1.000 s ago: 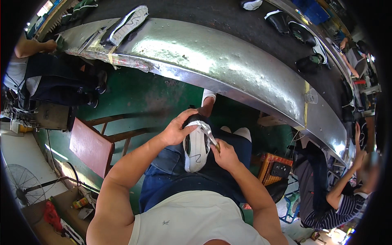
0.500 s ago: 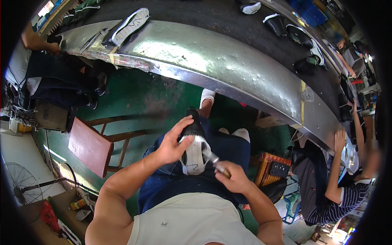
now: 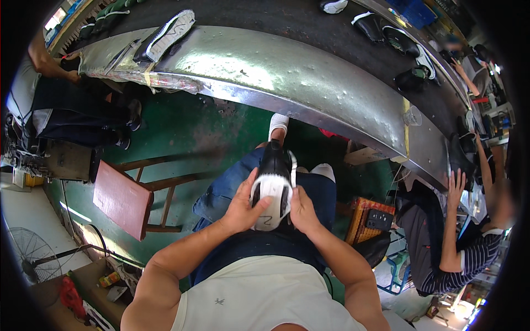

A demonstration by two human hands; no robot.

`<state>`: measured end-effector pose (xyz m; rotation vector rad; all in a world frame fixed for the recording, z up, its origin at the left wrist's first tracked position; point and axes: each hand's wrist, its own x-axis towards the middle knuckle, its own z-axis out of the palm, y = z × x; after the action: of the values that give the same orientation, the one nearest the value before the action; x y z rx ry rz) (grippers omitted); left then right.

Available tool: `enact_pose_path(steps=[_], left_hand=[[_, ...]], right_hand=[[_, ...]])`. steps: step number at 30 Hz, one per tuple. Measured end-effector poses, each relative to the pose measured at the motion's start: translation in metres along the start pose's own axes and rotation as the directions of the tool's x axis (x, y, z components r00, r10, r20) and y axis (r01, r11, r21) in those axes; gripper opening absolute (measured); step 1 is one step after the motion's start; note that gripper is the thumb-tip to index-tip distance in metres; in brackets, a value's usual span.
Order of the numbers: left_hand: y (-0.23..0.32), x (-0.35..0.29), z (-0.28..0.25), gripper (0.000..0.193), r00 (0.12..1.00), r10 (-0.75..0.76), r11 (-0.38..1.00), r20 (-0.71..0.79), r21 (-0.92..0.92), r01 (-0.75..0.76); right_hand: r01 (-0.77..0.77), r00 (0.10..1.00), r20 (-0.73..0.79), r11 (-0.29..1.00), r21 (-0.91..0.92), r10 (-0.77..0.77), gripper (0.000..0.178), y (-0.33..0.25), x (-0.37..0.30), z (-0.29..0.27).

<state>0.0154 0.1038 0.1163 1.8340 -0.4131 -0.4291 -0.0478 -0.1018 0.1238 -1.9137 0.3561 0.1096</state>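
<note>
A black shoe (image 3: pixel 271 160) rests over my lap, toe away from me, its pale sole (image 3: pixel 269 215) and fluffy white edging facing up. My left hand (image 3: pixel 243 210) grips it from the left, thumb pressed on the sole. At its right side my right hand (image 3: pixel 303 212) is closed, fingers pinched against the shoe's edge. A narrow, curved white strip (image 3: pixel 293 168) stands up from those fingers beside the upper; its lower end is hidden in the hand. The wooden-handled tool cannot be made out now.
Ahead runs a metal-edged bench (image 3: pixel 248 63) with a dark belt carrying several shoes, one pale-soled shoe (image 3: pixel 165 37) at the left. A wooden stool (image 3: pixel 122 199) stands left. A co-worker's hand (image 3: pixel 456 187) is at the right bench edge; another person (image 3: pixel 55 105) is at left.
My right hand has moved up against the shoe, and the tool it held has gone from sight. The white strip now stands upright. My left hand has slid lower on the sole.
</note>
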Motion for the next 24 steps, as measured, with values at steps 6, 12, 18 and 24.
enact_pose_path(steps=[6,12,18,24], left_hand=[[-0.01,0.014,-0.002,0.053,0.963,-0.261,0.965,0.059,0.041,0.259],[-0.007,0.019,0.013,0.083,0.946,-0.199,0.958,0.258,-0.152,0.243],[0.01,0.042,0.016,0.097,0.793,-0.268,0.911,0.547,-0.124,0.393],[-0.025,0.032,0.058,0.101,0.7,-0.315,0.816,0.641,-0.194,0.545]], right_hand=[[-0.176,0.984,-0.006,0.984,-0.029,0.176,0.053,0.01,-0.012,0.002],[-0.096,0.995,0.029,0.967,0.234,0.091,0.046,0.05,-0.027,-0.007],[-0.093,0.994,0.066,0.984,0.155,0.083,0.053,0.074,-0.037,-0.033],[-0.409,0.898,0.114,0.713,0.57,0.424,0.047,0.052,-0.076,-0.086]])
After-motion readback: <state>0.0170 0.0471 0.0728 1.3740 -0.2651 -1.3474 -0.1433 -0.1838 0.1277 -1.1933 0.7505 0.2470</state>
